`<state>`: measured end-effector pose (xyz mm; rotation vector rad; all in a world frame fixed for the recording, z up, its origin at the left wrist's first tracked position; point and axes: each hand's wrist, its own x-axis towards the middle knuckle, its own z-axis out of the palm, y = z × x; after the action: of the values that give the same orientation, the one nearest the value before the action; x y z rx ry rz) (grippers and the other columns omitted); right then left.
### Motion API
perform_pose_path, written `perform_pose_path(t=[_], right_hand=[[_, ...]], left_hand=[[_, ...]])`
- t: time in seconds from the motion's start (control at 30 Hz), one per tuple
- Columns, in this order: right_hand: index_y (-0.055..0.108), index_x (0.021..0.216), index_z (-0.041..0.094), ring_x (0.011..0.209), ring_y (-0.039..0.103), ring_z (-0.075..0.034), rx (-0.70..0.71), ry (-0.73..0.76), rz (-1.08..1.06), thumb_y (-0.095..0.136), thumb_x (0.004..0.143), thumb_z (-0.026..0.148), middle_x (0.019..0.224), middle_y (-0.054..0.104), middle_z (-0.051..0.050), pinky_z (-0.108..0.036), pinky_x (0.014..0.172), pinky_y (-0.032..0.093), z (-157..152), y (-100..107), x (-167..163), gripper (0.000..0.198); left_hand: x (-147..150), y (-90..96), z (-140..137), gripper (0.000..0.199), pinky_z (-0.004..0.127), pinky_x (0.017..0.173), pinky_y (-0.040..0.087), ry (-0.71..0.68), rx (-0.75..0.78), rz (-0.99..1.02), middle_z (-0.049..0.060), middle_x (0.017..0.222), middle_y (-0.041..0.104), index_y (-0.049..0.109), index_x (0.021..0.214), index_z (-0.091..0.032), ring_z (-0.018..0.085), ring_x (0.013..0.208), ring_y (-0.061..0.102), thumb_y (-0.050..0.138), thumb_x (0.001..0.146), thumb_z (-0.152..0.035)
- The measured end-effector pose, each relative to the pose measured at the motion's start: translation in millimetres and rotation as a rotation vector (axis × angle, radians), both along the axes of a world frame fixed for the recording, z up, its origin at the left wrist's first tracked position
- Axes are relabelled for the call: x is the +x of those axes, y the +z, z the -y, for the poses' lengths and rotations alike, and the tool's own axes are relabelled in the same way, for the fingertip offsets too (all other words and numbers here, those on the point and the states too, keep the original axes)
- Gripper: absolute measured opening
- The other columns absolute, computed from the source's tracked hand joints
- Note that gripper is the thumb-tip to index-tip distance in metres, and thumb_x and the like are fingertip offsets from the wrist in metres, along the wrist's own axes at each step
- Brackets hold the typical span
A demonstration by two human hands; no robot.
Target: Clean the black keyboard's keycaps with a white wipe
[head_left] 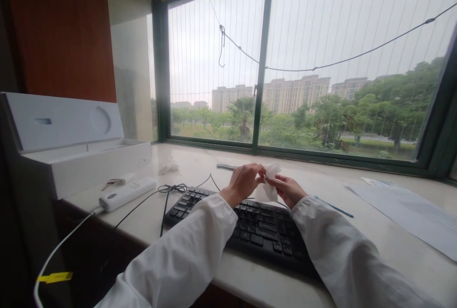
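Note:
Both hands meet above the far edge of a black keyboard [257, 227], pinching a crumpled white tissue [272, 172] between them. My left hand [243, 182] is closed, its fingertips on the tissue's left side. From the right, my right hand [289, 189] grips the same tissue with bent fingers. Part of the tissue hangs down below the fingers. White sleeves cover both forearms and hide some of the keyboard. A thin blue pen-like stick [335, 207] lies just right of my right wrist.
An open white box [100, 165] stands at the left, with a white power bank [126, 194] and its cable before it. A black cord [173, 188] is bundled beside the keyboard. Crumpled white material [167, 167] lies behind. Paper sheets [410, 213] lie right; a window closes off the back.

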<state>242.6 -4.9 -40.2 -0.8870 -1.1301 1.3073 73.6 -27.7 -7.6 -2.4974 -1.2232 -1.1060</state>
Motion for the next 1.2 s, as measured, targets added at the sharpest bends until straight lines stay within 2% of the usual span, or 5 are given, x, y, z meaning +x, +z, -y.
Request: perform_pose_path(t=[0.17, 0.33, 0.7, 0.9, 1.2], right_hand=[[0.073, 0.086, 0.014, 0.075, 0.068, -0.018, 0.031, -0.006, 0.005, 0.088, 0.051, 0.028, 0.085, 0.074, -0.008, -0.027, 0.071, 0.052, 1, 1, -2, 0.041], [0.073, 0.087, 0.013, 0.067, 0.064, -0.015, 0.031, 0.030, -0.119, 0.087, 0.052, 0.039, 0.075, 0.072, -0.004, -0.025, 0.065, 0.048, 3, 2, -4, 0.046], [0.072, 0.094, 0.019, 0.075, 0.065, -0.014, 0.064, 0.197, -0.264, 0.085, 0.056, 0.035, 0.089, 0.074, -0.002, -0.024, 0.069, 0.048, 12, 12, -5, 0.043], [0.072, 0.094, 0.017, 0.077, 0.067, -0.015, 0.063, 0.207, -0.301, 0.085, 0.058, 0.027, 0.087, 0.074, -0.003, -0.026, 0.075, 0.049, 5, 6, -4, 0.040], [0.070, 0.083, 0.011, 0.064, 0.065, -0.013, 0.018, 0.018, -0.279, 0.089, 0.048, 0.024, 0.070, 0.071, -0.003, -0.025, 0.067, 0.050, 0, 4, -4, 0.042]], left_hand=[[1, 0.1, 1, 0.008, 0.026, 0.069, 0.045, -0.004, 0.021, 0.008, 0.000, 0.092, 0.069, 0.065, 0.090, -0.023, 0.018, 0.082, 0.065, 0.064, 0.083, -0.026], [1, -0.6, -6, 0.013, 0.026, 0.071, 0.045, -0.103, -0.023, 0.188, -0.001, 0.092, 0.068, 0.067, 0.093, -0.024, 0.016, 0.082, 0.063, 0.068, 0.080, -0.025], [5, -4.1, -14, 0.019, 0.021, 0.059, 0.039, -0.358, -0.195, 0.511, 0.002, 0.092, 0.063, 0.069, 0.093, -0.021, 0.011, 0.066, 0.051, 0.066, 0.080, -0.034], [4, -4.0, -15, 0.024, 0.020, 0.053, 0.036, -0.320, -0.227, 0.518, 0.000, 0.089, 0.061, 0.067, 0.097, -0.021, 0.007, 0.054, 0.040, 0.065, 0.080, -0.038], [3, -7.1, -14, 0.024, 0.024, 0.055, 0.040, -0.179, -0.150, 0.374, -0.001, 0.084, 0.070, 0.067, 0.094, -0.024, 0.010, 0.052, 0.050, 0.063, 0.081, -0.043]])
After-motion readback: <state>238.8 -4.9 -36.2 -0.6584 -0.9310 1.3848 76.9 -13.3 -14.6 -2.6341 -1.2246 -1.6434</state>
